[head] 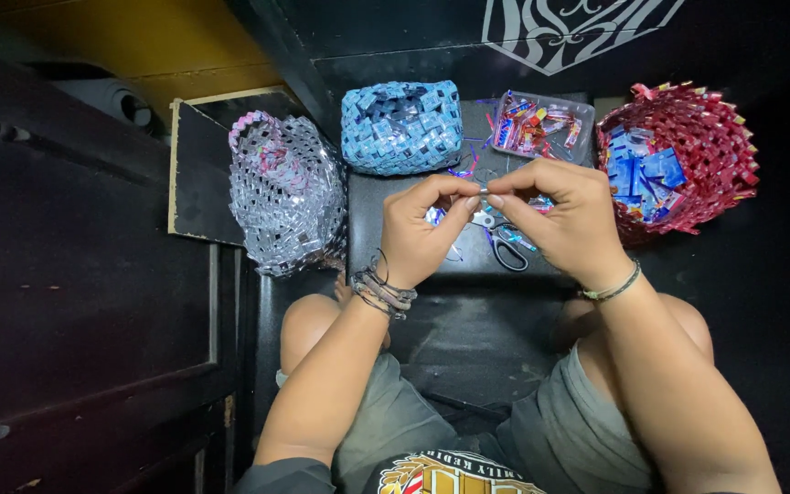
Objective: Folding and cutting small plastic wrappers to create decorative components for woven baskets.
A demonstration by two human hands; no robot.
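Observation:
My left hand (pixel 424 229) and my right hand (pixel 561 218) meet fingertip to fingertip over a small black table (pixel 386 220). Together they pinch a small folded silvery wrapper strip (pixel 484 195), mostly hidden by the fingers. Below the hands lie scissors (pixel 503 245) with dark handles and a few loose folded strips. Bracelets sit on both wrists.
A silver and pink woven bag (pixel 285 194) stands at the left, a blue woven basket (pixel 401 125) behind the hands. A clear tray of colourful strips (pixel 541 123) is at the back. At the right, a red woven basket (pixel 688 155) holds blue folded pieces. My knees are below the table.

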